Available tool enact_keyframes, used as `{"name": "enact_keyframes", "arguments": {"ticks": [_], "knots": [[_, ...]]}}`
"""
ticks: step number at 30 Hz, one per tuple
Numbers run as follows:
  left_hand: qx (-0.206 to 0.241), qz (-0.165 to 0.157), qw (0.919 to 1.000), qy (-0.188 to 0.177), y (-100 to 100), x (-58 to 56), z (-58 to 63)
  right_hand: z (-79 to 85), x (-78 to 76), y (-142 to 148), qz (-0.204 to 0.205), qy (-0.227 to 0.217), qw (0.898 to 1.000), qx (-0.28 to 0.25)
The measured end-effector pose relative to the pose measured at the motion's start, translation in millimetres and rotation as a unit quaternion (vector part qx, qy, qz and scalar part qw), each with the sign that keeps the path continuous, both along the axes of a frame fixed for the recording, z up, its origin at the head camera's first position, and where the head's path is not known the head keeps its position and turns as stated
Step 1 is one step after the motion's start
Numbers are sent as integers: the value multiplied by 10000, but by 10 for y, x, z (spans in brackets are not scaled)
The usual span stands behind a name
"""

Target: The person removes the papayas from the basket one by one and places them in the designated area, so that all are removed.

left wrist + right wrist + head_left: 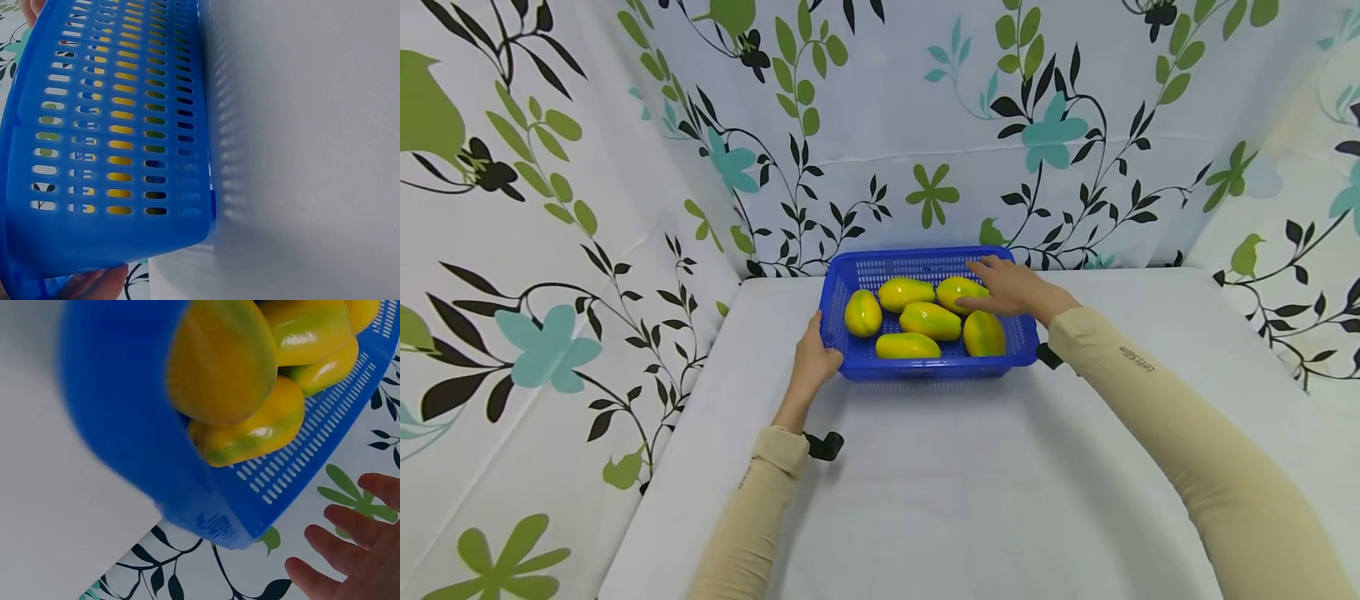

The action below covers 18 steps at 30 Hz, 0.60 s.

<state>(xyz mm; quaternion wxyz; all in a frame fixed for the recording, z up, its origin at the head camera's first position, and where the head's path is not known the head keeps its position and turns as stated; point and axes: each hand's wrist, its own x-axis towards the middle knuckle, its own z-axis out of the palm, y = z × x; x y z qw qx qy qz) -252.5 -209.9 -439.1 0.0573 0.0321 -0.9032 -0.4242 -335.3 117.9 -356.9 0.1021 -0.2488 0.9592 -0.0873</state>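
A blue plastic basket (925, 369) with slotted walls stands on the white table and holds several yellow mangoes (930, 322) with greenish patches. My left hand (815, 358) grips the basket's left rim near its front corner; in the left wrist view its fingers (109, 282) show at the rim. Over the basket's right part, my right hand (1018, 287) is spread with nothing in its grasp, overlapping the mangoes at the back right in the head view. Seen from the right wrist, its fingers (353, 528) are straight and apart, beside the basket's rim.
The white table (925, 483) extends in front of the basket and to both sides. Right behind the basket hangs a white curtain (887, 125) printed with leaves and flowers, which also runs along the left and right.
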Motion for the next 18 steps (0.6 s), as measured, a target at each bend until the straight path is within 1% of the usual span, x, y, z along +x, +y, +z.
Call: {"name": "enact_keyframes", "arguments": {"ticks": [6,11,15,18], "knots": [[141,99,9998,140,9,-1,-26,-24,-149,-153,-30,-281,9996,-38],[148,148,9997,128,-2,-12,-58,-122,-254,-231,-289,-782,9965,7],[-15,103,9999,86,-28,-20,-38,-214,-310,-269,-533,-1125,9922,41],[-330,74,9994,95,-61,-52,24,-278,-356,-299,-614,-1214,9907,84]]}}
